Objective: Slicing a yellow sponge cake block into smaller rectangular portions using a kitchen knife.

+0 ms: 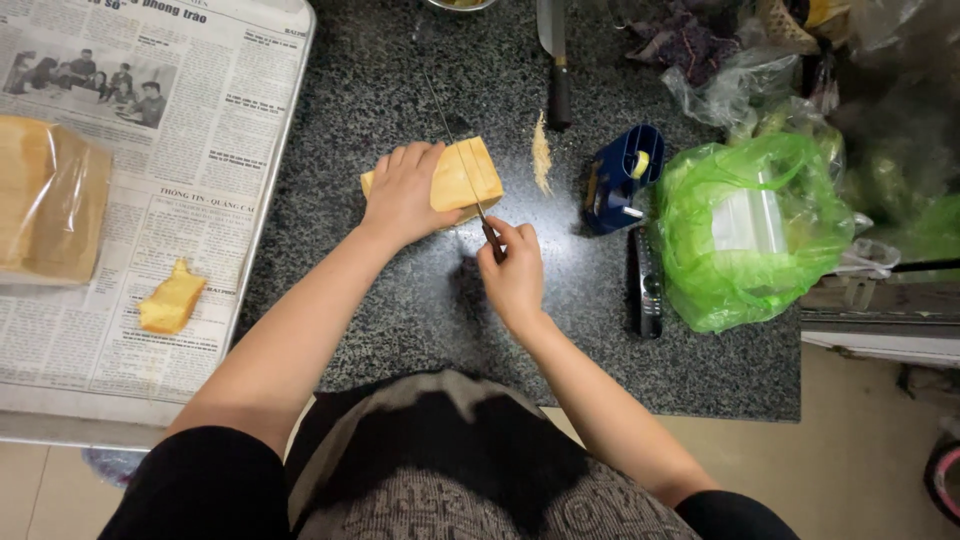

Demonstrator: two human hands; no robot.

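Fingers (415,160) of the left hand (405,195) lie spread and flat over the near-left part of a yellow block (462,178), pressing it onto the dark speckled counter (420,300); the block sits near the middle of the counter, at about twelve o'clock from the person's body. The right hand (515,275) is curled shut round the dark handle of a thin knife (462,165), whose narrow blade runs away toward twelve o'clock and stands across the block's top, slightly right of its middle.

By its look the block is a soft, spongy loaf or cake; it probably weighs little, dents under pressure and crumbles at a cut face, so it is best held with a broad flat palm on the top and side, well left of the blade, rather than pinched at a corner.

At one o'clock from the block lies a small strip of pale crumbs (541,155); beyond it, at twelve, a larger knife (555,70) with a dark handle. At three o'clock stand a blue tape holder (620,180) and a green plastic bag (750,225), just beside each other. At nine o'clock a newspaper (150,230) covers a tray; on it rest a small yellow piece (172,298) and, further left, a wrapped loaf (45,200), well apart from the hands.
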